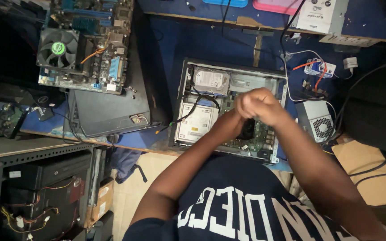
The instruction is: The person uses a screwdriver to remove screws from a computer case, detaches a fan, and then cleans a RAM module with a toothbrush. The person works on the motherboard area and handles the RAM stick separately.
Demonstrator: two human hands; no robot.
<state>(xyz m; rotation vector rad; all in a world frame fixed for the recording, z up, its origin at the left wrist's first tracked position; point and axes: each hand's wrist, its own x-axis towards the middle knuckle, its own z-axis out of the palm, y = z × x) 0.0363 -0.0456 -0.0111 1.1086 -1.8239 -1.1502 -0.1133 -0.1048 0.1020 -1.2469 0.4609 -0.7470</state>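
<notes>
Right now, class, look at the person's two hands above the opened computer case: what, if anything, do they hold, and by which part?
It cannot be told. The right hand covers the left hand above the open computer case, hiding anything gripped.

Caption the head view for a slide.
Both hands, right hand over left hand, meet above an open desktop computer case on a blue workbench.

A white label [196, 122] covers the silver drive in the open computer case; a green round sticker [58, 47] marks the fan.
</notes>
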